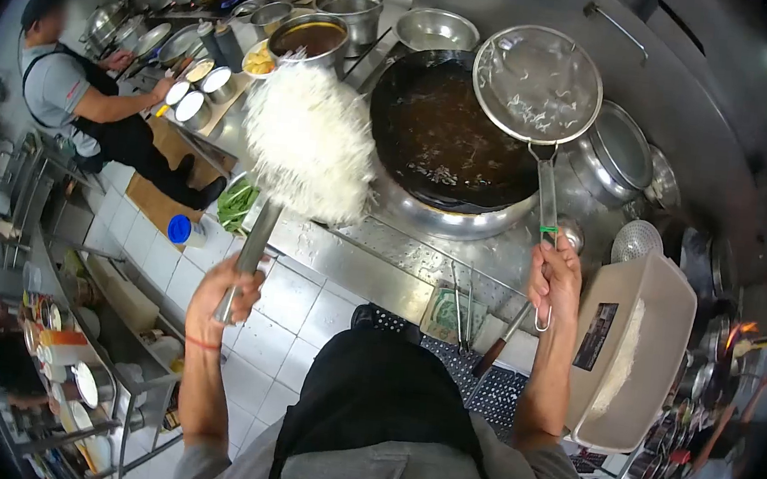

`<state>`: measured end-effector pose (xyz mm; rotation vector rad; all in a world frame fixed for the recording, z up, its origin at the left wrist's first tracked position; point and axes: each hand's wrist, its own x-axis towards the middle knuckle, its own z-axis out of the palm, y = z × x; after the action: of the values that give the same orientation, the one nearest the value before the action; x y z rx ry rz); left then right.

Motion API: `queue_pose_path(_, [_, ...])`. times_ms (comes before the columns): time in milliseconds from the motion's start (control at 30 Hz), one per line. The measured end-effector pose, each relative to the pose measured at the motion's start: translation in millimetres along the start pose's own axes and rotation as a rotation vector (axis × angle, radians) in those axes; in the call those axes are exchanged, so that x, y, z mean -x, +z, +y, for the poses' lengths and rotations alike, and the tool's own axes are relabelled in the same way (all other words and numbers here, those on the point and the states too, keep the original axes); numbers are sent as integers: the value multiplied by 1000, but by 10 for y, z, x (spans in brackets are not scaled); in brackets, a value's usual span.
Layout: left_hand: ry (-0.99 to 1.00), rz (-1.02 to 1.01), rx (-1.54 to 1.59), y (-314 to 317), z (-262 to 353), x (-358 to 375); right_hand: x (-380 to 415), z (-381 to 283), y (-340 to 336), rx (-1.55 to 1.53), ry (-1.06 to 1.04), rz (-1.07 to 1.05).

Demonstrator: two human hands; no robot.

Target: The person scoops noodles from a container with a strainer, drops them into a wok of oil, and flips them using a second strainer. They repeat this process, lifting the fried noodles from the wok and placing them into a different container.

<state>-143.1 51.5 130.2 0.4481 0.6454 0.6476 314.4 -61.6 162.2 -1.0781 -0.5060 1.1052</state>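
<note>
My left hand (229,291) is closed round the metal handle of a large skimmer (259,232). On it rests a big fluffy heap of white, thread-like noodles (308,140), which hides the skimmer's bowl. My right hand (557,279) grips a round fine-mesh strainer (540,74) by its long handle, which has a green band. A few white bits lie on the mesh. Between the two tools sits a wide black wok (444,135) of dark brown oil, with small white scraps floating near its front rim. The strainer overlaps the wok's right edge in view.
At right stands a beige tub (635,356) with white flakes. Tongs (458,307) lie on the counter's front edge. Behind the wok are a steel bowl (436,30) and a pot of brown liquid (309,38). Another person (75,85) works at the left beside white containers (195,110).
</note>
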Motion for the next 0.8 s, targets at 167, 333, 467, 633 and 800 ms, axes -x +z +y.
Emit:
queue_pose_path(167, [-28, 80, -13, -512, -510, -5, 11, 116, -187, -113, 47, 65])
queue_pose_path(333, [-71, 107, 59, -918, -926, -401, -83, -177, -346, -110, 35, 121])
queue_pose_path(467, [-70, 68, 1, -1015, -1077, -640, -178, -962, -545, 110, -97, 180])
queue_pose_path(633, [-52, 50, 61, -992, -1203, -732, -494, -2225, -1082, 512, -427, 477])
queue_pose_path(800, [-41, 301, 109, -928, -1292, -737, -1197, -2923, -2074, 1304, -381, 781])
